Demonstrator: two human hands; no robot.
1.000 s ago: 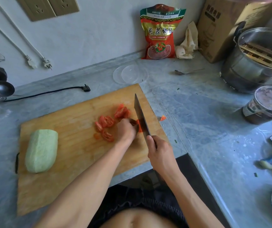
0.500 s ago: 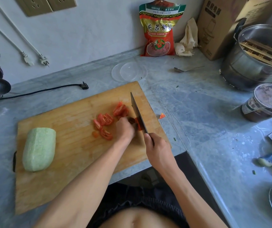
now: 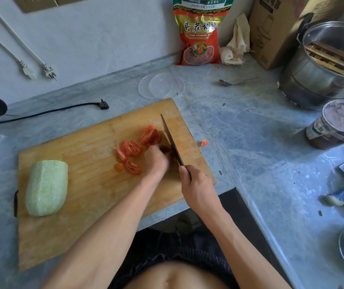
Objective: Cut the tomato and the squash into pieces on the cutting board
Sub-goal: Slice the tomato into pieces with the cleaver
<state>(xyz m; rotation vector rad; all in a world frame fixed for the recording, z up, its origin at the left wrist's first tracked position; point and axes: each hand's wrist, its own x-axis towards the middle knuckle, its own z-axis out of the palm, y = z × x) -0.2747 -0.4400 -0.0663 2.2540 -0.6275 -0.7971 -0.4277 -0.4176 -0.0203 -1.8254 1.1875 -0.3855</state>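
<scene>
Tomato (image 3: 178, 152), its last uncut piece, is pinned on the cutting board (image 3: 87, 163) under the curled fingers of the left hand (image 3: 156, 159). A cleaver (image 3: 172, 140) is gripped by the right hand (image 3: 196, 184), its blade touching the left knuckles and running away from the body. Cut slices (image 3: 131, 151) lie just left of the left hand. The peeled squash (image 3: 46, 188) lies whole, well left, nearer the left hand, lengthwise toward the person.

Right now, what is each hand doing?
Left hand: curled, steadying the tomato piece against the blade.
Right hand: gripping the knife.
</scene>
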